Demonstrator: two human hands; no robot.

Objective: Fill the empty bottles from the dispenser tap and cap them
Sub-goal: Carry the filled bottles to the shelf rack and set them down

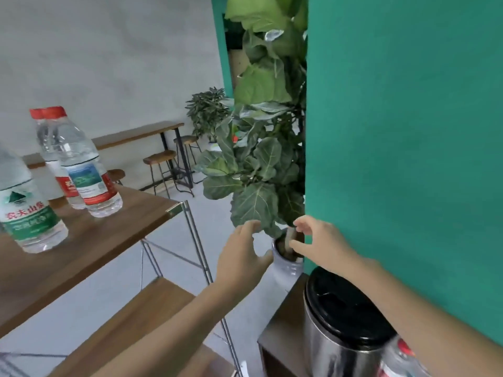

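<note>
Two red-capped plastic bottles [81,164] stand close together on the brown table [117,229] at the left, and a green-labelled bottle [27,213] stands nearer the left edge. The steel dispenser [343,327] with a black lid sits at the lower right on a low stand. Another bottle [400,357] with a red label shows blurred at the bottom right, beside the dispenser. My left hand [242,257] and my right hand [318,243] are both raised in mid-air ahead of me, fingers relaxed and apart, holding nothing. The tap is hidden.
A large leafy plant in a white pot [285,257] stands just behind my hands, beside the green wall [408,131]. A lower shelf [141,317] sits under the table. Stools [160,161] and a bar table stand further back.
</note>
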